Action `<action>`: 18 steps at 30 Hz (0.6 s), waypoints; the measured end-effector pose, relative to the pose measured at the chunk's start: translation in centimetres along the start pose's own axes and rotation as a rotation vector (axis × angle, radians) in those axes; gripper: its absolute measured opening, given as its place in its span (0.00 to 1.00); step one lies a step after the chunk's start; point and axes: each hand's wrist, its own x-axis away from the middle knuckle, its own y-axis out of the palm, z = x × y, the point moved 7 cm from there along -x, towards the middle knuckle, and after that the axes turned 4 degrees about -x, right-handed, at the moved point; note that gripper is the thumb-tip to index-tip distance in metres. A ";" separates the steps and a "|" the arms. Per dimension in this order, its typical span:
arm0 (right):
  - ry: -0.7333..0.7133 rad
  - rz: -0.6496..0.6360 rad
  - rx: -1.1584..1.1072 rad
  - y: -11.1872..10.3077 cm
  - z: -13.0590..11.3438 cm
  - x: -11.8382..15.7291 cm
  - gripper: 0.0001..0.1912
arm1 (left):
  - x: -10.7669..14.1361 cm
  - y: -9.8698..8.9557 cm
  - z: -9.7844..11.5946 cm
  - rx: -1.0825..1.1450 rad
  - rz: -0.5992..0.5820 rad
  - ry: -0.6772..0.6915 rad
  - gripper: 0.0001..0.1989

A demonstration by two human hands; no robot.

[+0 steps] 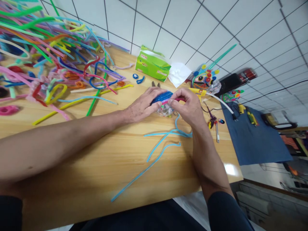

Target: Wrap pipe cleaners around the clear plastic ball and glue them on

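Note:
My left hand is wrapped around a small clear plastic piece whose upper part is covered in blue pipe cleaner. Its thumb presses on a pink-red pipe cleaner that runs along the lower edge of the blue. From the other side, my right hand pinches this pink-red pipe cleaner between thumb and forefinger. Both hands hide much of the piece. Just below them, light-blue pipe cleaners lie loose on the wooden table.
A large pile of coloured pipe cleaners spreads over the left. Behind my hands stand a green tissue box and a crumpled white tissue. Right are a decorated craft figure, a yellow glue gun, a pen and a dark-blue mat.

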 end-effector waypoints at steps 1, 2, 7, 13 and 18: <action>0.002 0.000 0.000 -0.1 0.1 0.0 0.05 | 0.0 0.0 0.0 0.000 -0.001 0.000 0.33; 0.003 0.000 -0.002 -0.1 0.1 -0.1 0.04 | 0.0 0.0 -0.1 0.000 -0.001 0.000 0.33; 0.030 0.000 -0.016 0.0 0.3 -0.1 0.05 | 0.0 0.1 -0.2 -0.003 0.000 -0.008 0.34; 0.043 0.036 0.000 0.1 0.2 0.0 0.04 | -0.1 0.0 -0.1 0.019 0.004 -0.006 0.33; 0.048 0.043 0.002 0.1 0.3 0.0 0.05 | 0.1 -0.2 0.1 0.039 -0.022 -0.041 0.34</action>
